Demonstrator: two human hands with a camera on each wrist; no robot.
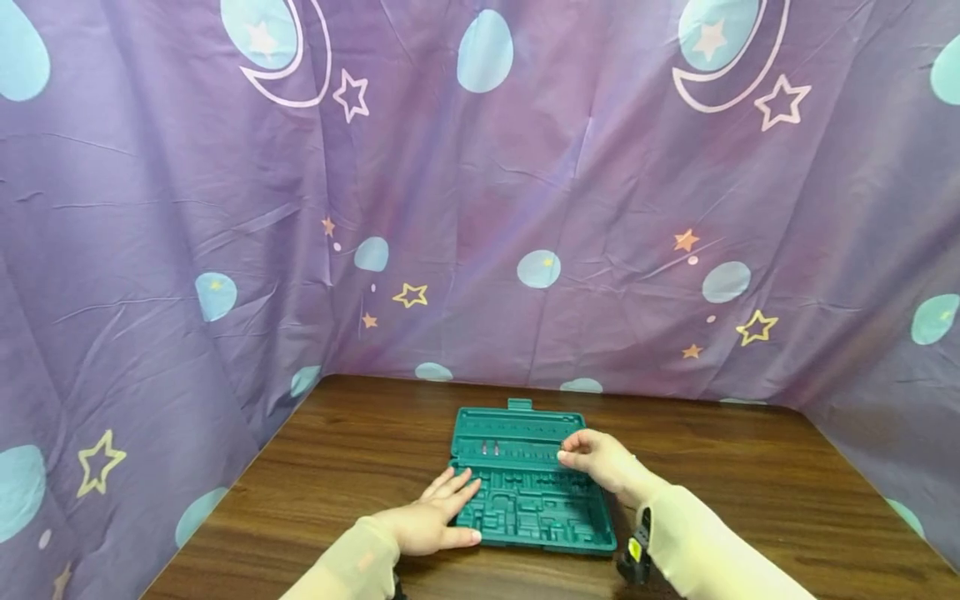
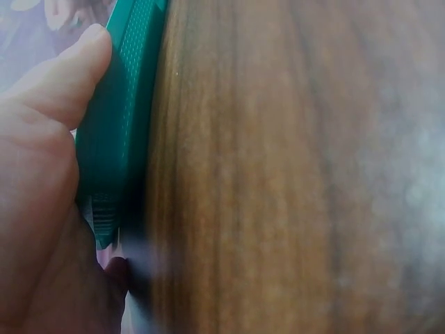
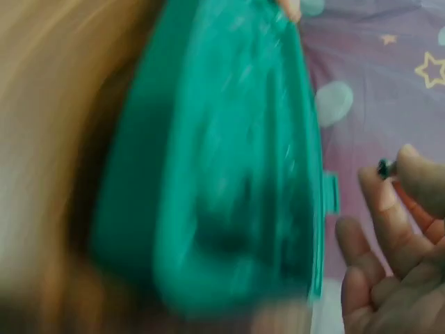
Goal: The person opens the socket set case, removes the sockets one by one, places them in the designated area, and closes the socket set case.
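On the brown wooden table point(image 1: 750, 475), low in frame, a green moulded plastic tool tray point(image 1: 525, 508) is being steadied by the flat, spread left hand point(image 1: 431, 521); a small dark bit point(image 3: 383, 168) is being pinched by the right hand point(image 1: 600, 460) above its slots.

We find no readable words, brand names or numbers in any view. The green plastic case point(image 1: 525, 492) carries no legible marking. The purple cloth point(image 1: 480, 208) bears only printed moons, stars and dots. A small yellow tag point(image 1: 635, 549) at the right wrist is too small to read.
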